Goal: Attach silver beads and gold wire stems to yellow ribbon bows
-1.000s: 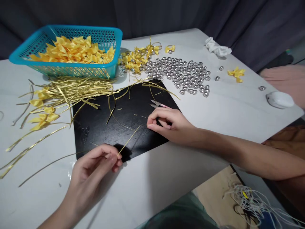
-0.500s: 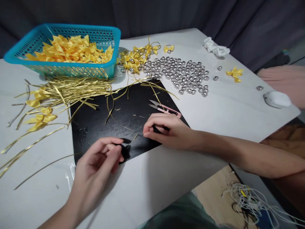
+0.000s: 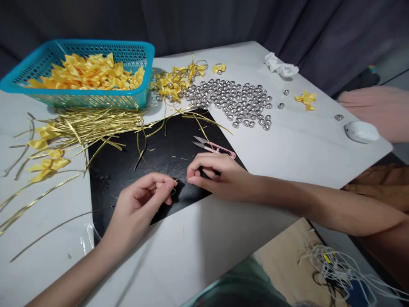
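Observation:
My left hand (image 3: 145,196) is over the black mat (image 3: 111,175), thumb and forefinger pinched on a thin gold cord (image 3: 174,191) that loops below the fingertips. Just to its right, with a small gap between the fingertips, my right hand (image 3: 219,172) is closed in a pinch. What sits in that pinch is too small to make out. Behind the right hand, pink-handled thread snips (image 3: 219,148) lie on the mat, blades pointing left. Loose gold cords (image 3: 140,149) cross the mat's far part.
A blue basket (image 3: 145,87) of yellow ribbon bows stands at the back left, a pile of gold cords (image 3: 99,123) before it. Silver heart beads (image 3: 230,100) spread behind the mat near finished-looking bows (image 3: 172,83). A white mouse (image 3: 362,131) and crumpled tissue (image 3: 281,66) lie right.
My left hand has moved up and right, close to the right fingertips, and now pinches the gold cord that stretched from the right hand. The view has shifted slightly.

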Demonstrator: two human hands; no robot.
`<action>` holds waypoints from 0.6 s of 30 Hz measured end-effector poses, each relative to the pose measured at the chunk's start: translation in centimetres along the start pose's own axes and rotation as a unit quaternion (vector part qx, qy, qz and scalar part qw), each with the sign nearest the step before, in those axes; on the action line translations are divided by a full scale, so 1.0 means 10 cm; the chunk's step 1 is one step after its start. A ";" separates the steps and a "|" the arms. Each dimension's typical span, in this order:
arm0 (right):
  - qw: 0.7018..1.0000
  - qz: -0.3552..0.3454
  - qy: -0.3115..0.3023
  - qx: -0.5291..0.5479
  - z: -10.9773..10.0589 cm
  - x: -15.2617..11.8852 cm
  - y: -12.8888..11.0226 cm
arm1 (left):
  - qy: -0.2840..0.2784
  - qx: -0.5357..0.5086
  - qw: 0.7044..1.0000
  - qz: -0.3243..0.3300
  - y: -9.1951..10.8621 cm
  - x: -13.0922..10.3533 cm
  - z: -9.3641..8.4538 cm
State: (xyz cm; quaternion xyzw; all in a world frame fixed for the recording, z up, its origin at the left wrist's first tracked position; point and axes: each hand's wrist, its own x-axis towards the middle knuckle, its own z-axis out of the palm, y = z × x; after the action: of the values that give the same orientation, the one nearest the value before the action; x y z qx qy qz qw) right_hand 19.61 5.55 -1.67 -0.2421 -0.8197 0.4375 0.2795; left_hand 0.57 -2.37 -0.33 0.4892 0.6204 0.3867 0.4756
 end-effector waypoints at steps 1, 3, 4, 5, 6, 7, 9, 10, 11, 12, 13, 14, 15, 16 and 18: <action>1.000 0.001 0.007 -0.012 -0.01 0.00 -0.01 | 0.002 -0.005 1.000 0.000 0.00 -0.01 0.00; 0.999 0.003 0.018 -0.032 -0.02 0.01 -0.02 | 0.005 -0.012 1.000 0.000 -0.01 -0.01 -0.01; 0.999 0.004 0.020 -0.037 -0.02 0.02 -0.02 | 0.007 -0.015 1.000 0.000 -0.01 -0.02 -0.01; 0.999 0.003 0.019 -0.040 -0.02 0.02 -0.02 | 0.009 -0.016 1.000 0.001 -0.01 -0.02 -0.01; 0.999 0.001 0.017 -0.040 -0.02 0.02 -0.02 | 0.012 -0.017 1.000 0.001 -0.01 -0.02 -0.02; 0.999 0.000 0.014 -0.039 -0.02 0.02 -0.02 | 0.015 -0.017 1.000 0.001 -0.01 -0.02 -0.02; 0.999 -0.002 0.008 -0.032 -0.01 0.01 -0.01 | 0.024 -0.018 1.000 0.002 -0.01 -0.02 -0.02; 1.000 -0.003 0.003 -0.027 -0.01 0.01 -0.01 | 0.028 -0.019 0.999 0.002 -0.01 -0.02 -0.01; 1.000 -0.002 -0.003 -0.021 -0.01 0.00 -0.01 | 0.031 -0.020 0.999 0.004 0.00 -0.03 -0.01; 1.000 -0.002 -0.007 -0.017 0.00 0.00 -0.01 | 0.032 -0.020 0.999 0.006 0.00 -0.03 0.00; 1.000 -0.002 -0.009 -0.013 0.00 -0.01 -0.01 | 0.033 -0.019 0.999 0.008 0.00 -0.03 0.00; 1.000 -0.003 -0.009 -0.009 0.01 -0.01 -0.01 | 0.033 -0.016 0.999 0.009 0.01 -0.03 0.01; 1.000 -0.003 -0.008 -0.006 0.01 -0.01 -0.01 | 0.031 -0.012 0.999 0.011 0.01 -0.03 0.01; 1.000 -0.004 -0.006 -0.002 0.01 -0.02 -0.01 | 0.029 -0.009 0.999 0.012 0.00 -0.03 0.01; 1.000 -0.006 -0.010 0.003 0.02 -0.02 -0.01 | 0.026 -0.010 1.000 0.012 -0.02 -0.03 0.00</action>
State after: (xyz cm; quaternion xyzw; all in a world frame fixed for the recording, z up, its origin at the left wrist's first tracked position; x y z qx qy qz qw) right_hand 19.62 5.25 -1.70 -0.2318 -0.8227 0.4404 0.2748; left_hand 0.53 -2.73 -0.39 0.4814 0.6228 0.4109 0.4599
